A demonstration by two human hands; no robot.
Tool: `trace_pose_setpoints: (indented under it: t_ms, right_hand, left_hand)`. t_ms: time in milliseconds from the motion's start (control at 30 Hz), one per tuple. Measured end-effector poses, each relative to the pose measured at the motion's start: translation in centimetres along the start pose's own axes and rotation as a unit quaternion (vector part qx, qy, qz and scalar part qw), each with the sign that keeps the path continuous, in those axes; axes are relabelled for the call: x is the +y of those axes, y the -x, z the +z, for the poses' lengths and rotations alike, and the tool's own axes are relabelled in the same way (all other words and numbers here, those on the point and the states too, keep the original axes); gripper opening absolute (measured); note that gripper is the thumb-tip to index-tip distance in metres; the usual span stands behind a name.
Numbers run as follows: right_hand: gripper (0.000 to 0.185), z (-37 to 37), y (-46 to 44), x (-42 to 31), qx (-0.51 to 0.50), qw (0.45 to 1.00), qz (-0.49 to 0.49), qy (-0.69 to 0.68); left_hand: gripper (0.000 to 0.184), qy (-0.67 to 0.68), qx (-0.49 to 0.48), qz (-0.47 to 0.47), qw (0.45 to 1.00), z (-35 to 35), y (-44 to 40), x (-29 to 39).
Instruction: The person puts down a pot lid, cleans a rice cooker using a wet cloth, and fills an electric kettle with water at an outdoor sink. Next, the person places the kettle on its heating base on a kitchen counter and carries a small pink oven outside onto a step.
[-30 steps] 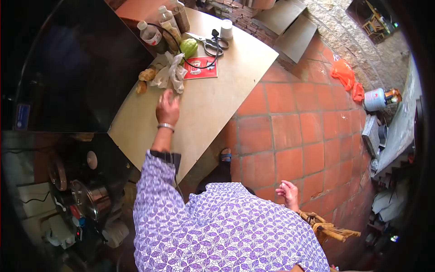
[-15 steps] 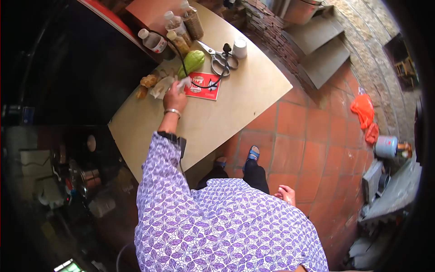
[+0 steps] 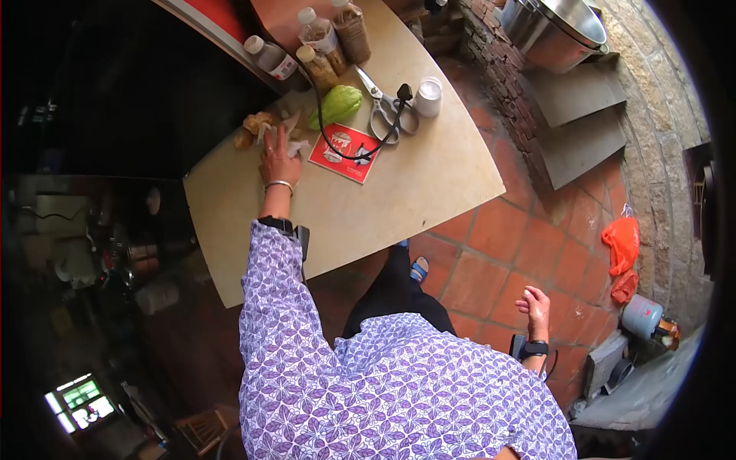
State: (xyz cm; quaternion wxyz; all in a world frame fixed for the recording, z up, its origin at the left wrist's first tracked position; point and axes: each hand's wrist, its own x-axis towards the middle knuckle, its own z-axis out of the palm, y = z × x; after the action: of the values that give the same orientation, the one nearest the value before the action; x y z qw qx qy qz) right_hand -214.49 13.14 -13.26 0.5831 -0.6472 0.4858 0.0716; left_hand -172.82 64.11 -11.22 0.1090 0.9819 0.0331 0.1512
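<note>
On the pale tabletop [image 3: 345, 203], my left hand [image 3: 280, 165] presses down with its fingers over a crumpled white tissue [image 3: 299, 147], part of which shows beside the hand. Just beyond the fingertips lie brown knobbly pieces like ginger [image 3: 257, 124]. To their right are a green chayote [image 3: 339, 104] and a red printed card [image 3: 345, 153], crossed by a black cable [image 3: 326, 130]. My right hand [image 3: 536, 308] hangs over the floor away from the table, fingers curled; whatever is in them is hidden.
Grey-handled scissors [image 3: 383, 115] and a white-lidded jar [image 3: 428, 98] sit near the cable's plug. Several bottles [image 3: 318, 34] line the table's back edge. Steps [image 3: 575, 115] bear a metal pot [image 3: 556, 34]. An orange bag [image 3: 621, 245] and a blue gas canister [image 3: 642, 316] are at the right.
My left hand has slid left across the table with the tissue. My right hand has come further out from my body to the right. The camera's view has shifted.
</note>
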Motion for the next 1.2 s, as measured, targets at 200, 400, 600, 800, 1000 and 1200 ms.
trace_pose_setpoints:
  t_ms: [200,400,600,800,1000,1200]
  right_hand:
    - [0.028,4.5,-0.6,-2.8,-0.076,0.996,-0.012,0.040]
    - [0.026,11.0,-0.9,-12.9,-0.187,0.968,-0.154,0.065]
    - [0.032,16.7,-6.0,-23.4,-0.216,0.909,-0.342,0.106]
    - [0.057,23.6,-6.7,-34.5,-0.160,0.800,-0.533,0.224]
    - [0.066,27.7,-10.6,-35.9,-0.214,0.742,-0.579,0.263]
    - [0.053,26.9,-10.3,-36.6,-0.258,0.724,-0.561,0.307]
  left_hand:
    - [0.042,0.019,-0.014,0.015,1.000,3.5,-0.6,-5.5]
    - [0.037,-0.120,-0.050,-0.197,0.972,-2.5,3.8,-16.0]
    - [0.048,-0.043,-0.040,-0.392,0.918,-4.1,0.5,-22.2]
    - [0.066,-0.096,0.072,-0.319,0.940,-8.4,0.5,-10.1]
    - [0.040,0.089,0.049,-0.057,0.993,-4.6,5.1,-1.8]
    - [0.037,0.160,-0.022,0.112,0.981,-2.7,5.9,13.7]
